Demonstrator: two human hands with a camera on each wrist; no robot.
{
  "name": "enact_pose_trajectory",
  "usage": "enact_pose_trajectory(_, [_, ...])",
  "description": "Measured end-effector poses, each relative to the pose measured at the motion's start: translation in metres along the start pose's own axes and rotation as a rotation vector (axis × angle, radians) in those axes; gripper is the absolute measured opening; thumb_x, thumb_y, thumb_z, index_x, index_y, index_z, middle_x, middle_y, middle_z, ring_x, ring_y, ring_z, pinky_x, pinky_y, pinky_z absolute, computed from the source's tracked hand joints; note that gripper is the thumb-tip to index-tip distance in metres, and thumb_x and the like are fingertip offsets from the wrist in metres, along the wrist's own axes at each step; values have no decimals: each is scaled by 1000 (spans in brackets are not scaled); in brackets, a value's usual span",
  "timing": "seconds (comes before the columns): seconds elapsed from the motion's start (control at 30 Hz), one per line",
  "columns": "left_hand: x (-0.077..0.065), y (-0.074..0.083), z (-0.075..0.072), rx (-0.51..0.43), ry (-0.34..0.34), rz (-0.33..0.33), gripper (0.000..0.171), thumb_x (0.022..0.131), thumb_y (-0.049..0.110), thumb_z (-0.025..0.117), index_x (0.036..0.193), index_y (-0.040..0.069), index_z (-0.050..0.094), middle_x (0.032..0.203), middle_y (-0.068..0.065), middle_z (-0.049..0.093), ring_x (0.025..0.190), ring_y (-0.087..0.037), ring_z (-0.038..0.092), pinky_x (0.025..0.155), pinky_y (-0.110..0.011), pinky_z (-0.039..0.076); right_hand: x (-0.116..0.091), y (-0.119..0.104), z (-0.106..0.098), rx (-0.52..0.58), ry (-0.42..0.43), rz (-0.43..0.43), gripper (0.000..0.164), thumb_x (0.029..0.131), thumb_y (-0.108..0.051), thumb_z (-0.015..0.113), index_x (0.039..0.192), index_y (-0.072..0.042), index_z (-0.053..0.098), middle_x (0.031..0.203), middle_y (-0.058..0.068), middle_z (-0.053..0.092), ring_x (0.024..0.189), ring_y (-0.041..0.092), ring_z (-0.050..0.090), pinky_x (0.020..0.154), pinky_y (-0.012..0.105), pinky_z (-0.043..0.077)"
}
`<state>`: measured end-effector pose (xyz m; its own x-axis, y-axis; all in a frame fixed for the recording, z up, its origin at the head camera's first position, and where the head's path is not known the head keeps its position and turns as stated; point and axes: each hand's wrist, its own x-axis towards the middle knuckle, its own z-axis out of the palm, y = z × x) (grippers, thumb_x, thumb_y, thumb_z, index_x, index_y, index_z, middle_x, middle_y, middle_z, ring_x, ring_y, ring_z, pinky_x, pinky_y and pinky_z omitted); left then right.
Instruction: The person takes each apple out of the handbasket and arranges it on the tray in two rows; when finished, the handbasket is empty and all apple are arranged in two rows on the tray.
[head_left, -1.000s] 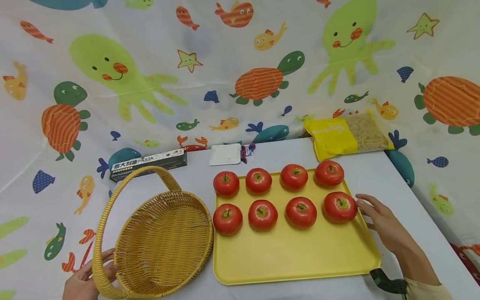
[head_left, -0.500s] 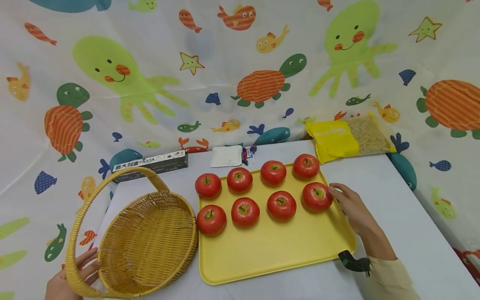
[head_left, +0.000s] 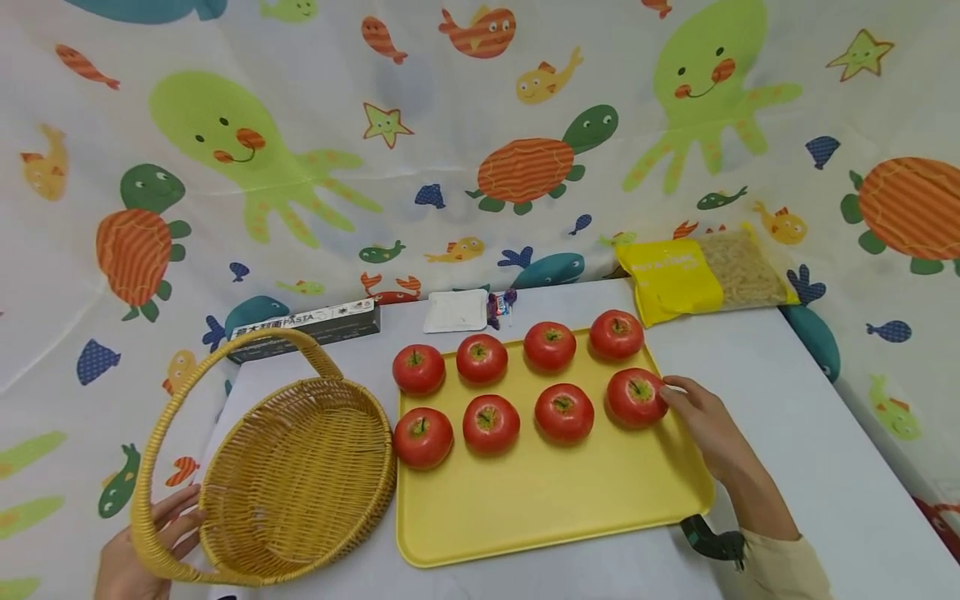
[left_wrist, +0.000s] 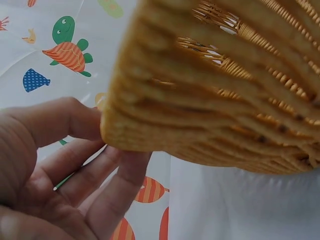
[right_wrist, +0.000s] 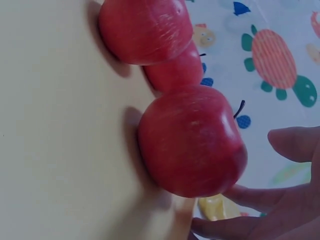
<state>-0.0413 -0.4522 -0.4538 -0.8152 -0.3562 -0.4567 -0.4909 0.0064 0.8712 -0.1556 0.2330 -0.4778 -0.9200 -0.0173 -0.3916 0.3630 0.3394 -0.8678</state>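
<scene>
At the left of the head view stands a yellow wicker basket with a tall arched handle, nothing inside it. My left hand holds its left side; in the left wrist view thumb and fingers meet the basket's edge. Touching the basket's right side is a yellow tray with several red apples in two rows. My right hand lies at the tray's right edge, fingers loosely extended beside the nearest apple. In the right wrist view its thumb stands away from that apple, while a finger reaches the apple's lower side.
Along the back of the white table lie a black pasta box, a small white tray, a wrapped candy and a yellow bag of pasta. A sea-animal curtain hangs behind them.
The tray with its apples has shifted left and turned slightly, mostly in the first half second. Basket and both hands have moved left too. Little differs since then.
</scene>
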Motion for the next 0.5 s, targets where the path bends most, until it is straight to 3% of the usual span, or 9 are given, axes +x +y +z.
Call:
enact_pose_trajectory(0.03, [0,2,4,-89,66,-58,39,98,6,69,85,43,72,94,33,64,83,7,66,73,-21,60,-1,0,0,-1,1,2,67,110,-45,39,156,3,27,156,32,29,138,46,31,117,66,26])
enact_pose_trajectory(0.23, [4,6,21,16,261,-99,35,95,6,73,95,41,69,87,35,60,77,9,64,76,-23,61,-4,2,-2,-12,9,14,67,110,-44,40,156,3,27,157,33,27,140,47,28,118,67,24])
enact_pose_trajectory(0.4, [6,7,27,-24,283,-86,37,91,5,77,87,42,71,87,33,64,76,7,66,71,-20,61,-5,2,-2,-29,20,22,72,109,-46,40,159,3,20,159,36,23,145,49,25,118,67,23])
enact_pose_trajectory(0.43, [4,7,27,-51,265,-68,36,91,5,78,88,40,73,88,31,66,77,6,67,71,-20,61,-5,2,-2,-37,22,19,73,109,-46,40,159,3,19,159,36,23,145,50,25,118,66,23])
enact_pose_trajectory(0.5, [-4,8,26,-16,276,-79,25,91,13,79,99,37,76,91,26,70,75,6,67,68,-19,60,-5,3,-3,-58,18,7,75,109,-47,40,159,4,18,158,37,23,145,51,24,118,67,23])
